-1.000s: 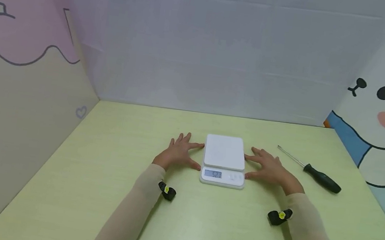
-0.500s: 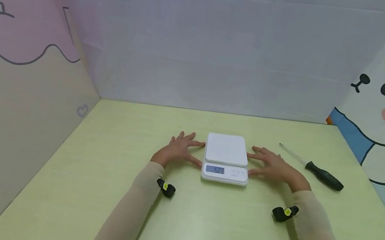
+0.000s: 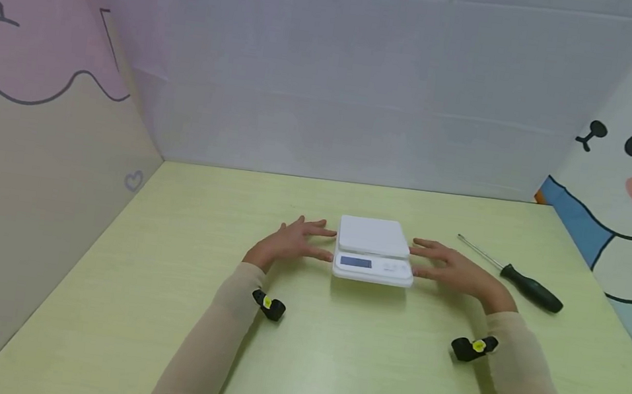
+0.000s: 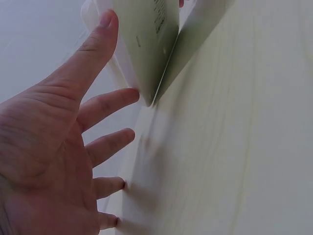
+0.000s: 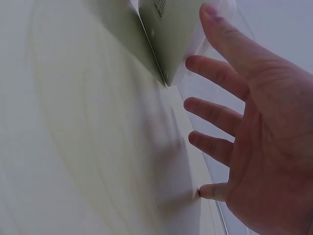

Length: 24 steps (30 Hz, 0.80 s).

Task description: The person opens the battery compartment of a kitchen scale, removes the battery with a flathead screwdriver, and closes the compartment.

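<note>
A white digital kitchen scale [image 3: 374, 238] is tilted in the head view, its front end with the display raised off the table and its far edge down. My left hand [image 3: 293, 242] presses its left side with thumb and index fingertips; the other fingers are spread. From the right, my right hand [image 3: 453, 268] presses the opposite side the same way. The left wrist view shows the scale's pale underside [image 4: 146, 54] standing over the table, with the left thumb [image 4: 95, 46] along the side. In the right wrist view, the right index finger [image 5: 215, 73] meets the lower side.
A screwdriver [image 3: 532, 288] with a dark handle lies to the right, just beyond my right hand. The light yellow table [image 3: 305, 369] ends at a pale back wall [image 3: 335, 93], with cartoon-printed panels on both sides.
The scale's front end has risen from the table between my hands, leaving a shadow under it. Digits on its display are no longer readable. The screwdriver has stayed put.
</note>
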Tool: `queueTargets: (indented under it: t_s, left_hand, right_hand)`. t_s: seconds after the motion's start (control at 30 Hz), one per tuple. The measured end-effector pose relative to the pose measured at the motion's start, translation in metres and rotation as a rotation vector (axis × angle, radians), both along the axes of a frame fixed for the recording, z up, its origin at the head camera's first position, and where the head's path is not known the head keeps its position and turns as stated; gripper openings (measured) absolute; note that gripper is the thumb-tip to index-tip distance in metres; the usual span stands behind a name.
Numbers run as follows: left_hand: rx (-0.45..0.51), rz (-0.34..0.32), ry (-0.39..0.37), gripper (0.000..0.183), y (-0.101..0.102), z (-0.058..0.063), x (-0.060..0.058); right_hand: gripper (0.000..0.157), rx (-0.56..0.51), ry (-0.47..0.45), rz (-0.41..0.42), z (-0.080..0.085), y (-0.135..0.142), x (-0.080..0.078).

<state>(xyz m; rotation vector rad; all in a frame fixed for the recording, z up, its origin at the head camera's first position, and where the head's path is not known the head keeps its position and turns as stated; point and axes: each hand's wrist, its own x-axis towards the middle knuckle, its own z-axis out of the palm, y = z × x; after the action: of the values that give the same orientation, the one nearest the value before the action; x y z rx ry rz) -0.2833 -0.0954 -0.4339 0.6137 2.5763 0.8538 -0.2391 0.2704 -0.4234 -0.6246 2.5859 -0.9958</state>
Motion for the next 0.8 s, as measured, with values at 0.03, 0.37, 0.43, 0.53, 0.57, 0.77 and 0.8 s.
queueTargets:
  t_s: [0.03, 0.37, 0.43, 0.53, 0.57, 0.77, 0.8]
  left_hand:
    - [0.018, 0.0, -0.006, 0.068, -0.0005, 0.0003, -0.0001]
    - [0.167, 0.063, -0.068, 0.057, -0.0031, 0.003, 0.0016]
    - [0.188, 0.064, -0.074, 0.056, -0.0027, 0.0034, 0.0011]
    - [0.211, 0.067, -0.067, 0.055, -0.0024, 0.0031, 0.0001]
    - [0.215, 0.071, -0.06, 0.055, -0.0022, 0.0029, -0.0002]
    - [0.272, 0.111, -0.052, 0.05, -0.0014, 0.0014, -0.0012]
    - [0.284, 0.116, -0.054, 0.05, -0.0013, 0.0014, -0.0011]
  right_hand:
    - [0.058, -0.014, -0.004, -0.003, -0.0002, 0.0003, -0.0002]
    - [0.048, -0.103, 0.045, -0.005, -0.0032, 0.0025, -0.0024]
    - [0.048, -0.098, 0.058, -0.018, -0.0028, 0.0023, -0.003]
    - [0.047, -0.108, 0.069, -0.03, -0.0014, 0.0016, -0.0033]
    - [0.047, -0.115, 0.071, -0.034, -0.0005, 0.0011, -0.0031]
    - [0.048, -0.131, 0.069, -0.079, 0.0045, -0.0035, -0.0011]
    - [0.048, -0.127, 0.07, -0.09, 0.0054, -0.0045, -0.001]
